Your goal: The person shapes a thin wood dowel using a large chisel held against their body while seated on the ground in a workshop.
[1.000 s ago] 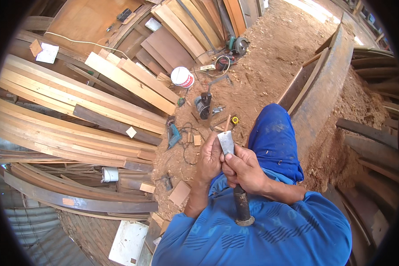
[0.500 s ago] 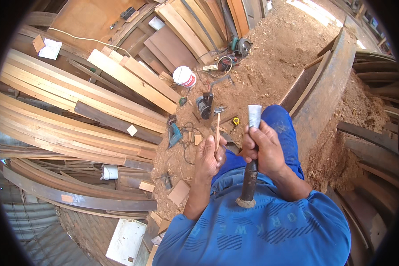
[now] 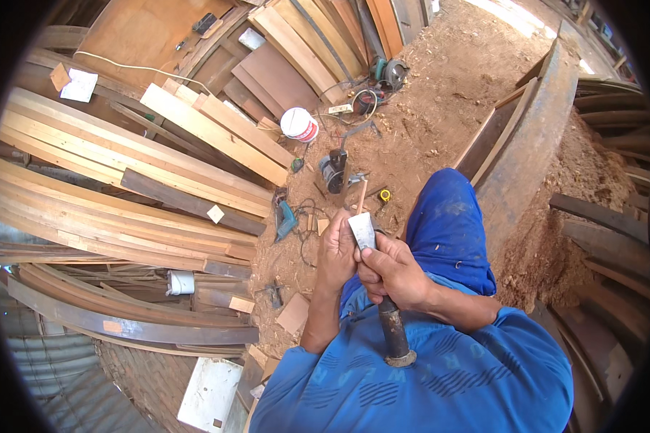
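Observation:
My left hand (image 3: 336,252) is closed round a slim strip of wood (image 3: 361,198), whose upper end sticks up past the fingers. A wide-bladed chisel (image 3: 363,229) is gripped in my right hand (image 3: 397,273), which wraps round it just below the flared metal blade. The blade rests by the strip, next to my left fingers; whether its edge touches the wood I cannot tell. The chisel's dark handle (image 3: 393,325) points down toward my chest, its pale worn end against or just over my blue shirt. My left fingers hide the lower part of the strip.
On the sawdust-covered floor lie a power tool (image 3: 333,172), a teal power tool (image 3: 285,219), a yellow tape measure (image 3: 384,195) and cords. A white bucket (image 3: 298,125) stands beyond. Stacked planks (image 3: 123,155) fill the left; a long curved beam (image 3: 523,137) runs along the right.
My right hand has brought the chisel left and down, its blade now tilted against or beside the strip in my left hand. The left hand has stayed nearly in place.

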A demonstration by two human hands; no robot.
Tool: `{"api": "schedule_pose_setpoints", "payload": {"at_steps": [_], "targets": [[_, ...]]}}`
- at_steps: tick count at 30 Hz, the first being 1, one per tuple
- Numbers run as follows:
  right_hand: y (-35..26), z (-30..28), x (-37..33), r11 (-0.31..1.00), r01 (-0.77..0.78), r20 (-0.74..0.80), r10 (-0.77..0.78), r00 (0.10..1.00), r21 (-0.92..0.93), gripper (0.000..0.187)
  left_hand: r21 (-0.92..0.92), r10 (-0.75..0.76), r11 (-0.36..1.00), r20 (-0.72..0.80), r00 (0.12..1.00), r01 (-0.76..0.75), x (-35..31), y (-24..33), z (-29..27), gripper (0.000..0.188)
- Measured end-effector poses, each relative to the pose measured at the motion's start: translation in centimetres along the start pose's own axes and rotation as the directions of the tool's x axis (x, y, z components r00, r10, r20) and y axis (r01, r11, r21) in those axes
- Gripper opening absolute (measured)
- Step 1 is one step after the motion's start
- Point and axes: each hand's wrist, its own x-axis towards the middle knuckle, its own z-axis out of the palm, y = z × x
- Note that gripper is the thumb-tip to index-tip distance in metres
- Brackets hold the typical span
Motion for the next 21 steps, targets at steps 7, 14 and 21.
{"api": "schedule_pose_setpoints", "payload": {"at_steps": [7,14,21], "targets": [[-1.0,0.3,-2.1,0.962,0.252,-0.032,-0.256,0.966,-0.104,0.012,-0.326,-0.414,0.825,0.21,0.886,0.462,-3.1,2.2,2.7,0.033],[-3.0,-4.4,0.6,0.784,0.344,-0.194,-0.499,0.845,-0.518,0.014,0.027,-0.164,0.986,0.025,0.986,0.163,-4.8,-2.2,0.7,0.028],[-3.9,-4.6,2.2,0.697,0.352,-0.13,-0.537,0.834,-0.625,0.015,0.025,-0.005,1.0,0.053,0.999,0.004,-2.8,-1.4,2.1,0.029]]}}
